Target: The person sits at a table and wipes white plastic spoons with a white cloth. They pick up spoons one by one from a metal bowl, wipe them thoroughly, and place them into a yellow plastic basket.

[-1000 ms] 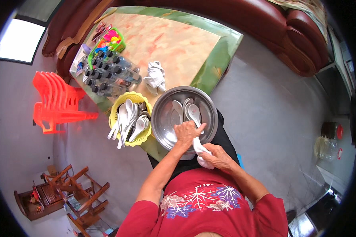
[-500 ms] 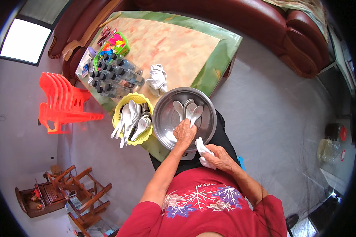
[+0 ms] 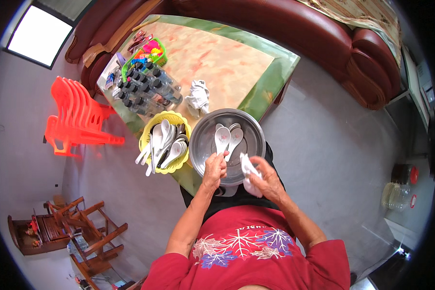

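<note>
My left hand (image 3: 214,170) pinches the handle of a white soup spoon (image 3: 222,138), its bowl raised over the steel basin (image 3: 197,147). Several more white soup spoons (image 3: 235,139) lie inside the basin, partly behind the held one. On the right, my right hand (image 3: 269,182) grips a crumpled white cloth (image 3: 249,170) at the basin's near right rim; its fingers are slightly blurred. Left of the basin, a yellow basket (image 3: 182,162) holds white spoons (image 3: 157,135) and some dark-handled or metal pieces, with handles sticking out over its edge.
The basin and basket are by the near corner of a marble-topped table (image 3: 217,58). On it are several black-capped clear bottles (image 3: 152,89), a green basket (image 3: 163,59) and another white cloth (image 3: 198,96). Stacked red plastic chairs (image 3: 77,116) stand left; a leather sofa (image 3: 295,24) lies beyond.
My left hand has drawn back toward me and lifted one spoon from the group in the basin. My right hand, still with the cloth, has risen slightly toward the basin.
</note>
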Demonstrator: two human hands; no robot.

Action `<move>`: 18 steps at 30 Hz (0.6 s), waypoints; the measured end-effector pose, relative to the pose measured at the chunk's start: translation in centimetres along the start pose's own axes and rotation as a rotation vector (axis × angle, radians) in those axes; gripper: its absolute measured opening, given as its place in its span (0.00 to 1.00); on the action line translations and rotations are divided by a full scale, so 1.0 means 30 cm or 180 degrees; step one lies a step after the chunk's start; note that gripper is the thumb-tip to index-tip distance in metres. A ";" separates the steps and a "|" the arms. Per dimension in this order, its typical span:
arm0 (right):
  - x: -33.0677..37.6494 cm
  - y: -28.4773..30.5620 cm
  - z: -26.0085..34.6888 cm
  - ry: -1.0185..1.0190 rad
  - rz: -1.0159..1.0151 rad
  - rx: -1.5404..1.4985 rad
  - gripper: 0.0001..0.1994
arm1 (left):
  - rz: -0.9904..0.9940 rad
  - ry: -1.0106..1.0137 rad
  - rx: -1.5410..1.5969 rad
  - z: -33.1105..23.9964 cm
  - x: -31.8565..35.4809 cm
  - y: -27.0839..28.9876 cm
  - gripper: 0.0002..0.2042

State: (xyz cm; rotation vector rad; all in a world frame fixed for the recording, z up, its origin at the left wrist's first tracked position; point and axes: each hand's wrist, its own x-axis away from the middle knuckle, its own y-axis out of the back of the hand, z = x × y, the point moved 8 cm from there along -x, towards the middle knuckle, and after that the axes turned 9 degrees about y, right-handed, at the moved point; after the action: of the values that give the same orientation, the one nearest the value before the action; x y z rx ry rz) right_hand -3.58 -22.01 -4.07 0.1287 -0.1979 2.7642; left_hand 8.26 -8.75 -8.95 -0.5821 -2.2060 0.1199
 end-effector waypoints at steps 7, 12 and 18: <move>-0.158 -0.034 0.271 0.1750 -0.0691 0.1394 0.15 | 0.0085 0.0025 0.0499 -0.004 0.172 -0.041 0.12; -0.214 -0.195 0.282 0.2070 -0.0502 0.2601 0.15 | 0.0005 -0.0235 0.0569 -0.038 0.235 -0.085 0.07; -0.168 -0.293 0.278 0.2170 0.0214 0.2744 0.12 | -0.0103 -0.0436 0.0260 -0.074 0.250 -0.027 0.04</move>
State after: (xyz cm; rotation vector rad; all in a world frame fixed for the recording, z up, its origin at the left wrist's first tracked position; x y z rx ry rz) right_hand 4.84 -16.95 4.65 -0.5987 1.1610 2.5711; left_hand 5.53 -6.37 -1.97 -0.5059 -2.3297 0.2381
